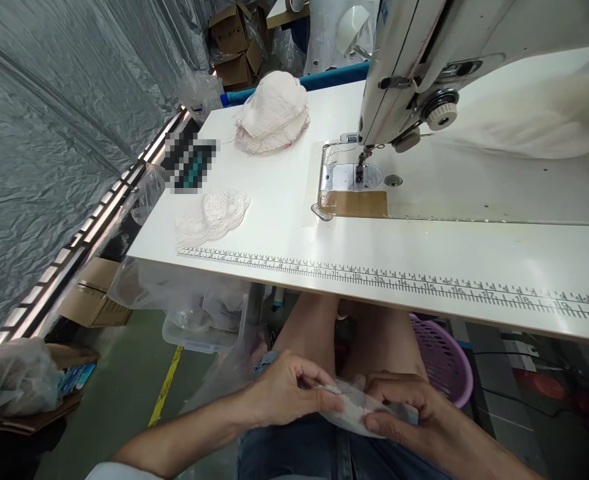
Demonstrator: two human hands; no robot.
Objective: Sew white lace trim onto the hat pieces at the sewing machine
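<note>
Over the lap, below the table edge, my left hand [299,390] pinches the left end of a clear plastic bag [349,420] between thumb and fingers. Something white and bunched, perhaps lace or fabric, shows through the plastic. At the bag's other end, my right hand [407,413] is closed on it with thumb and fingers. On the table above lie a white lace piece [217,215] and, farther back, a cream fabric cap shape [274,113] with frayed edges.
A sewing machine [359,167] stands on the white table [274,233], which has a printed ruler along its front edge. White fabric [539,113] lies behind the machine. Below are a plastic bin [204,340], a purple basket [462,370] and a cardboard box [94,293].
</note>
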